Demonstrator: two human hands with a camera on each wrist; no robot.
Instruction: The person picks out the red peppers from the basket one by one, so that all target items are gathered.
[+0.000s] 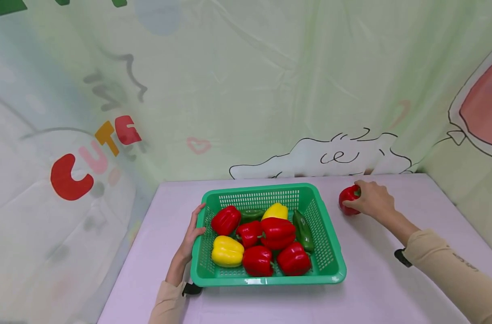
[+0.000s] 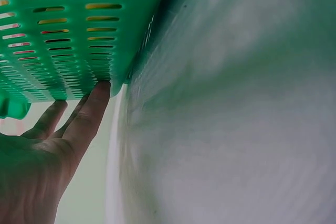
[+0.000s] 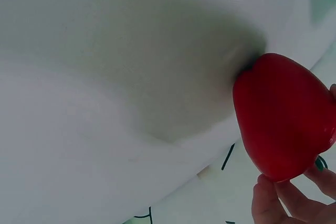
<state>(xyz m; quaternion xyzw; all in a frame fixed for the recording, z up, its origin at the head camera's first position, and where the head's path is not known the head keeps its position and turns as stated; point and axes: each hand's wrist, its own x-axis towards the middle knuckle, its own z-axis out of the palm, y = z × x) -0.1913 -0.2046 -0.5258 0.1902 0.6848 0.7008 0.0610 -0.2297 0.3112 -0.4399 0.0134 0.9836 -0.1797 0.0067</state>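
My right hand (image 1: 374, 198) grips a red bell pepper (image 1: 346, 200) at the table's back right, fingers and thumb at its stem end. In the right wrist view this red bell pepper (image 3: 283, 116) meets the white surface at its lower end. My left hand (image 1: 188, 240) is at the left side of a green plastic basket (image 1: 268, 281). Its fingers look straight in the left wrist view, the tips touching the slotted wall (image 2: 79, 51). Inside the basket lie several red bell peppers (image 1: 277, 233), two yellow bell peppers (image 1: 227, 251) and two green peppers (image 1: 303, 230).
The table (image 1: 270, 306) has a pale lilac cover. Behind it hangs a printed light-green curtain (image 1: 250, 90), which also runs down the left side. Table surface lies between the basket and the red pepper at right.
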